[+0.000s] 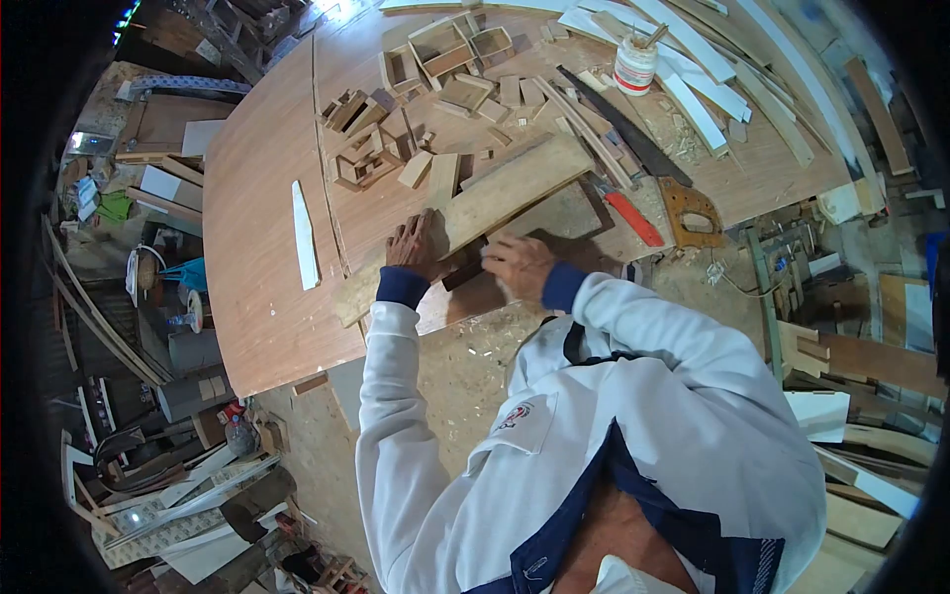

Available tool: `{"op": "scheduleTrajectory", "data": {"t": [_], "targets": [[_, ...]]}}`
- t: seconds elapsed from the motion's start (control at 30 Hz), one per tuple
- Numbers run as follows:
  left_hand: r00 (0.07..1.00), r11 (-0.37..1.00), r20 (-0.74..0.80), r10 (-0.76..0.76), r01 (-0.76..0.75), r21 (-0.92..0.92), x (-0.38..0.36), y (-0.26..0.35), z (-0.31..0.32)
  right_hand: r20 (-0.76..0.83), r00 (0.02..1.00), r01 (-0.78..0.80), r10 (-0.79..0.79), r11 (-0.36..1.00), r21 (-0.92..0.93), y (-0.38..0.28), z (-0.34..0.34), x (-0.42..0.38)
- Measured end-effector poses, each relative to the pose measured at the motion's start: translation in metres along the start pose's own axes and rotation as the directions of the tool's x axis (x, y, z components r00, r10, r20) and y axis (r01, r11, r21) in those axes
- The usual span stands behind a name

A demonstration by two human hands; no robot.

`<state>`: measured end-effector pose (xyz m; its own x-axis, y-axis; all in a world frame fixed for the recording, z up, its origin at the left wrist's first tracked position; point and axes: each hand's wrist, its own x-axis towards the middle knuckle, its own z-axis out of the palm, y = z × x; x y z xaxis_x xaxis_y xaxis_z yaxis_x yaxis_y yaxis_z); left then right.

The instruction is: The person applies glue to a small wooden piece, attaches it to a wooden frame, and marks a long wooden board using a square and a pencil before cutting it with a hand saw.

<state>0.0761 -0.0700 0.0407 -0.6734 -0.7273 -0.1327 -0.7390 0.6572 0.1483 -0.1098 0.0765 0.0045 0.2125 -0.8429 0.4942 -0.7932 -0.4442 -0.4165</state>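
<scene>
A long light wooden board [515,193] lies diagonally across the near edge of the worktable. My left hand [414,245] rests on the board's left part, fingers spread over it. Just right of it, my right hand [520,265] is curled near the board's front side, slightly blurred; what its fingers hold, if anything, cannot be made out. Between the hands is a dark, narrow block [465,267], partly hidden. Right of the board lie a red-handled tool [633,219] and a handsaw with a wooden handle [693,213].
Small wooden box frames [442,47] and loose blocks stand at the back of the worktable [257,218]. A white glue jar [634,67] is at the back right, beside long strips. A pale wood piece [304,236] lies left. Timber scraps cover the floor on both sides.
</scene>
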Motion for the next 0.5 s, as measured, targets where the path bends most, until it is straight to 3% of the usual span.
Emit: {"op": "scheduleTrajectory", "data": {"t": [0.03,0.13,0.27,0.37,0.5], "targets": [[1.000,1.000,0.000,-0.003,0.003,0.001,0.000,0.004,-0.007,0.000,1.000,0.002,-0.002,1.000,0.003,-0.007,0.008,0.006],[0.999,0.998,0.044,-0.026,0.023,0.056,0.004,0.011,-0.016,0.340,0.935,-0.022,0.102,0.973,-0.231,-0.021,0.033,0.016],[0.997,0.997,0.069,-0.046,0.041,0.070,0.007,0.005,-0.007,0.332,0.935,-0.031,0.125,0.961,-0.276,-0.020,0.050,0.019],[0.996,0.997,0.074,-0.048,0.043,0.060,0.010,0.003,-0.003,0.378,0.915,-0.041,0.137,0.967,-0.250,-0.015,0.050,0.019],[0.996,0.998,0.084,-0.043,0.040,0.041,0.015,-0.001,-0.002,0.306,0.949,-0.033,0.081,0.987,-0.157,-0.016,0.042,0.015]]}}
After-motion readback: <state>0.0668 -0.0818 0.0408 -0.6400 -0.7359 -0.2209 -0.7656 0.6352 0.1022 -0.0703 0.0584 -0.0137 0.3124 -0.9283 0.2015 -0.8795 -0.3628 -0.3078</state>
